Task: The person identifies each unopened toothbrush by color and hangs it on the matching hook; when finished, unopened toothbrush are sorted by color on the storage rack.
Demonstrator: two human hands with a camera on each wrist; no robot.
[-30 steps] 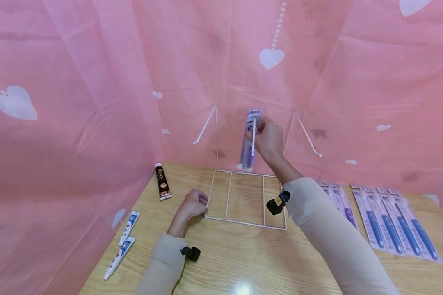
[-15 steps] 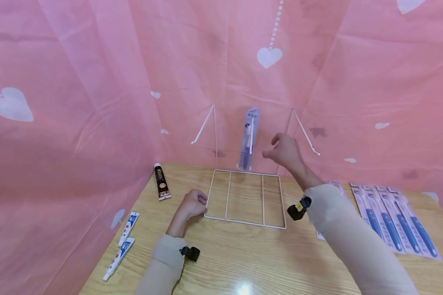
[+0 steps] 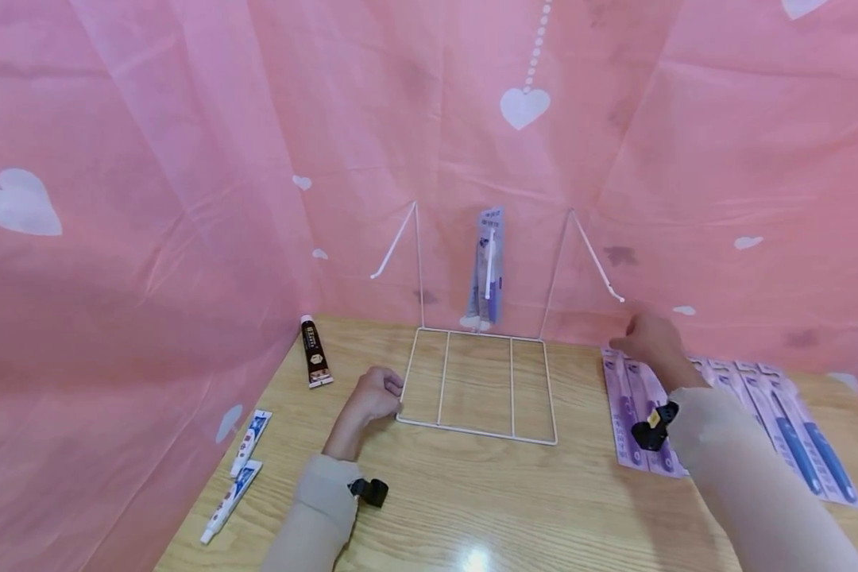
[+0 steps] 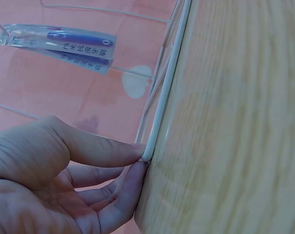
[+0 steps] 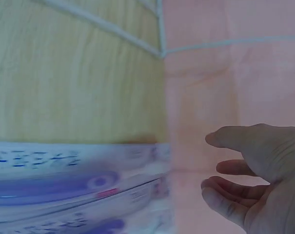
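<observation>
My left hand (image 3: 376, 395) pinches the front left corner of a white wire rack (image 4: 163, 97) between thumb and finger; the rack stands on the wooden table. Packaged toothbrushes (image 4: 81, 39) with purple handles hang from the rack's middle hook, two of them overlapping in the left wrist view. Over at the right, my right hand (image 3: 654, 342) is held above the top ends of purple toothbrush packs (image 3: 624, 413) lying on the table. Its fingers are loosely bent and apart, with nothing between them in the right wrist view (image 5: 254, 175). The right forearm covers part of the packs.
Blue toothbrush packs (image 3: 822, 457) lie beyond the purple ones. A black toothpaste tube (image 3: 315, 353) and two white tubes (image 3: 250, 442) lie at the left. Hook arms jut out at the rack's left (image 3: 394, 241) and right (image 3: 598, 258). Pink cloth (image 3: 372, 119) hangs behind.
My right hand has let go of the toothbrush pack on the middle hook and moved right and down to the packs on the table. The left hand has stayed at the rack's corner.
</observation>
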